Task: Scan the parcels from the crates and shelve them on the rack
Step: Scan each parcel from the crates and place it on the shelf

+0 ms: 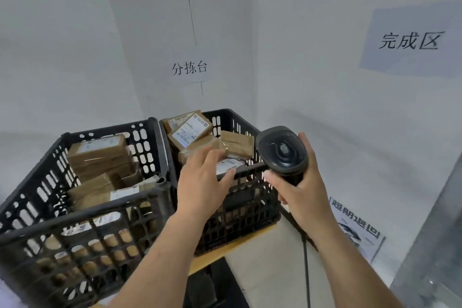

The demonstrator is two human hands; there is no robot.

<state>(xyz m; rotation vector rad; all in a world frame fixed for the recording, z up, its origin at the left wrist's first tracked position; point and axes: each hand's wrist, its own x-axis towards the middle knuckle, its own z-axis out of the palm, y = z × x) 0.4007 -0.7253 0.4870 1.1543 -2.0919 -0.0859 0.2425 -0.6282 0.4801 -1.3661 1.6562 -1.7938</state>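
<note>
Head view only. Left hand (203, 182) reaching forward over the near rim of the right crate (240, 207), fingers straight and spread a little, holding nothing, fingertips just above the parcels inside. Left arm bare, coming up from the bottom middle of the picture. Right hand (303, 190) held up beside the right crate, grip closed round the handle of a black scanner (282, 151), thumb on the near side of the handle, fingers wrapped round the far side. Scanner head on top, pointing away toward the crates. Thin black cable (306, 257) hanging down from under the handle. Two black plastic crates with holes in the walls, side by side and touching, the left crate (82, 222) nearer and bigger in the picture. Both standing on a light wooden surface (232, 247). Brown parcels in both crates, piled loosely and tilted. About four parcels showing in the left crate, the top one (98, 151) wrapped in clear tape. About four showing in the right crate, with one at the back (191, 127) turned to show a white label. More perhaps hidden below, too hard to count. Three paper signs: one on the wall behind the crates (189, 67), one large on the right wall (410, 40), one low near the floor (357, 227). Rack not in sight.
</note>
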